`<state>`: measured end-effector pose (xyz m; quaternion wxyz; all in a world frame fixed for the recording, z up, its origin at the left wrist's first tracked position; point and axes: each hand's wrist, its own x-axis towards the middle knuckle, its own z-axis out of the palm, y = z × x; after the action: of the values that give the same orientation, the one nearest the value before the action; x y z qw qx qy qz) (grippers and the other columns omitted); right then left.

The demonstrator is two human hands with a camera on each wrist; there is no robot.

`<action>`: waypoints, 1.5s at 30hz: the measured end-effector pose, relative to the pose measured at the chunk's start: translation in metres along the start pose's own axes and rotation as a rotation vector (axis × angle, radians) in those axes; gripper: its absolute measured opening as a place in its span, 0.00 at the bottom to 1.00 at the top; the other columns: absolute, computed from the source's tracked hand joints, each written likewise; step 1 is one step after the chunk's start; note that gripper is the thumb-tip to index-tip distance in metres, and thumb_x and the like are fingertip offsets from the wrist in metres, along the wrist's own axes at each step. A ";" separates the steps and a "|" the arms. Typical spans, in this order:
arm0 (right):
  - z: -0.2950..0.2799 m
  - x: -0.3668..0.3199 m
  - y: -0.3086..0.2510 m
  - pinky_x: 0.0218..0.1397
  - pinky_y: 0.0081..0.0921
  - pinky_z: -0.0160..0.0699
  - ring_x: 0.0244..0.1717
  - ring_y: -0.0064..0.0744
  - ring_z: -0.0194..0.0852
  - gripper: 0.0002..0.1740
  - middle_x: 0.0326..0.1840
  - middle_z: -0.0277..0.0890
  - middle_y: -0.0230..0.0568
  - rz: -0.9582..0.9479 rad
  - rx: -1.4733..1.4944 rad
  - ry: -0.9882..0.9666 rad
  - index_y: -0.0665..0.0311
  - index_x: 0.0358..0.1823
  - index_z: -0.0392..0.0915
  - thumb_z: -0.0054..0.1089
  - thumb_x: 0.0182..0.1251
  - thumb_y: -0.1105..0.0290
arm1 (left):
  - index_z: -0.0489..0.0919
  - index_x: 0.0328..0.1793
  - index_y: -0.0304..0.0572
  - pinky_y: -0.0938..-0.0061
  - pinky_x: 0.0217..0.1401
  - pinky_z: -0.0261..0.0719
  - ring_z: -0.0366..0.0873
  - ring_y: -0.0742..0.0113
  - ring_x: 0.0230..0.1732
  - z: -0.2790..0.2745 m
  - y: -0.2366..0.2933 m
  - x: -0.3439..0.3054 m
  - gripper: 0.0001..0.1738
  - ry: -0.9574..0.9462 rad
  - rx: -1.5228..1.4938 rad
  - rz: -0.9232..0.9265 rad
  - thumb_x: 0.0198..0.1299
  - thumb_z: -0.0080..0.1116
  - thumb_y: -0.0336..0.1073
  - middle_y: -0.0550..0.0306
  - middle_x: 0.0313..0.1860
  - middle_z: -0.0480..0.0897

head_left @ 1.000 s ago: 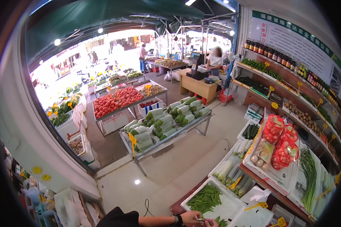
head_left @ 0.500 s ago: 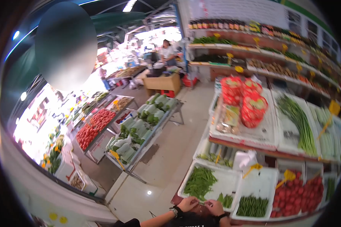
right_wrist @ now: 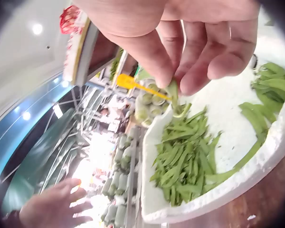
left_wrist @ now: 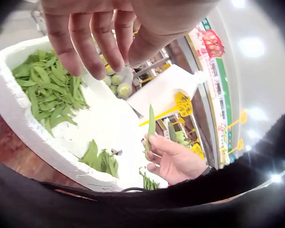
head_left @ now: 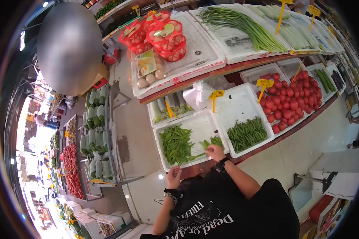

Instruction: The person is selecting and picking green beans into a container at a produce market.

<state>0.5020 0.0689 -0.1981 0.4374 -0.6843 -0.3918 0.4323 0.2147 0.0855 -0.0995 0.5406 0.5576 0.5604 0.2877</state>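
Note:
My right hand (head_left: 215, 152) pinches a flat green pea pod (left_wrist: 151, 128) between thumb and fingertips, over the near right part of a white foam box (head_left: 158, 149). A large heap of pea pods (head_left: 176, 144) fills the box's left side. By the right hand is a smaller pile of pods (left_wrist: 100, 160). My left hand (head_left: 173, 177) hovers at the box's near left corner, with loosely bent fingers (left_wrist: 80, 45) and nothing between them. In the right wrist view, the left hand (right_wrist: 59, 203) shows apart from the right one.
Right of the box stands another foam box with green beans (head_left: 247, 134), then red tomatoes (head_left: 291, 99). Yellow price tags (head_left: 216, 95) stick up behind. A raised shelf holds red net bags (head_left: 167, 38) and long green stalks (head_left: 247, 30). Wrapped vegetables (head_left: 95, 135) lie on a rack to the left.
My hands were close together at the box's front edge and are now apart, the left to the left, the right by the smaller pile. The head view has swung right and down.

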 end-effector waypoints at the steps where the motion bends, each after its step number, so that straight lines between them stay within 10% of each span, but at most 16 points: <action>1: 0.001 0.008 0.018 0.35 0.27 0.80 0.29 0.27 0.81 0.10 0.29 0.83 0.39 0.013 -0.064 0.112 0.67 0.38 0.83 0.69 0.58 0.69 | 0.78 0.54 0.34 0.78 0.49 0.81 0.83 0.71 0.45 -0.009 -0.008 -0.003 0.13 0.031 0.007 -0.025 0.64 0.61 0.29 0.54 0.46 0.85; 11: 0.013 0.073 0.080 0.32 0.29 0.83 0.24 0.33 0.85 0.09 0.25 0.84 0.45 0.372 -0.183 0.093 0.69 0.33 0.84 0.66 0.54 0.71 | 0.78 0.56 0.37 0.72 0.43 0.84 0.84 0.66 0.45 -0.070 -0.083 -0.067 0.15 0.345 -0.187 -0.306 0.66 0.60 0.34 0.54 0.46 0.85; 18: 0.023 0.096 0.082 0.49 0.44 0.83 0.45 0.57 0.83 0.12 0.39 0.83 0.61 0.537 -0.748 -0.054 0.70 0.33 0.84 0.61 0.52 0.69 | 0.77 0.58 0.36 0.71 0.45 0.85 0.84 0.65 0.47 -0.081 -0.104 -0.114 0.16 0.472 -0.235 -0.422 0.67 0.60 0.34 0.53 0.49 0.85; 31: 0.147 0.113 -0.004 0.63 0.43 0.72 0.64 0.46 0.64 0.16 0.57 0.69 0.43 -0.369 -0.930 -0.547 0.60 0.50 0.78 0.64 0.60 0.67 | 0.78 0.57 0.41 0.74 0.46 0.83 0.84 0.68 0.47 -0.062 -0.098 -0.141 0.14 0.512 -0.232 -0.459 0.67 0.60 0.34 0.56 0.49 0.85; 45: 0.188 0.126 0.004 0.71 0.50 0.64 0.65 0.49 0.62 0.15 0.59 0.70 0.46 -0.342 -1.160 -0.388 0.60 0.51 0.77 0.63 0.63 0.73 | 0.78 0.57 0.36 0.74 0.53 0.80 0.83 0.70 0.50 -0.069 -0.094 -0.153 0.15 0.362 -0.042 -0.492 0.67 0.60 0.34 0.54 0.49 0.85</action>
<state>0.3674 0.2314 -0.2794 -0.0204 -0.6470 -0.7382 0.1899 0.0896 -0.0589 -0.1259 0.4968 0.3336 0.7598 0.2543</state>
